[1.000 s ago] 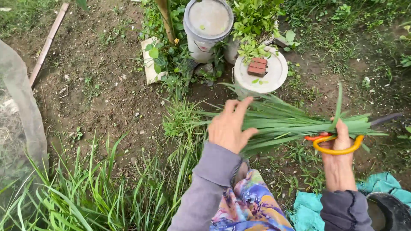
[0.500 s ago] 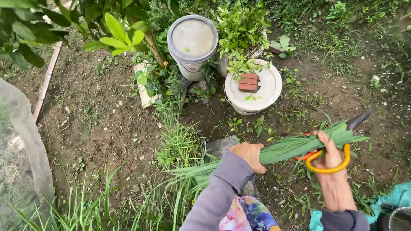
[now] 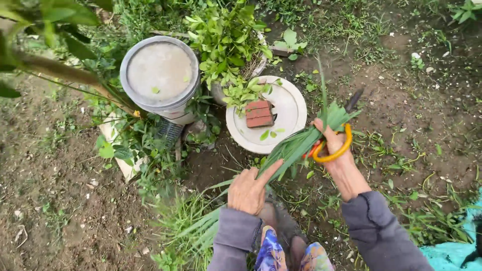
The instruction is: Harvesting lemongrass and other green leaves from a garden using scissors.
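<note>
A bundle of long green leaves is held slantwise above the ground between both hands. The left hand is wrapped loosely round the lower part of the bundle, its forefinger stretched along the leaves and the other fingers curled under them. The right hand is closed round the upper part of the bundle, and a pair of scissors with orange and yellow handles is clamped in the same grip, the dark blades pointing up past the leaf tips. Just behind the bundle a white bucket lid is seen, with a red brick resting on it. A grey lidded bucket stands to its left among leafy plants. Bare soil and sparse grass are noted on the ground all round. A turquoise cloth lies at the lower right.
</note>
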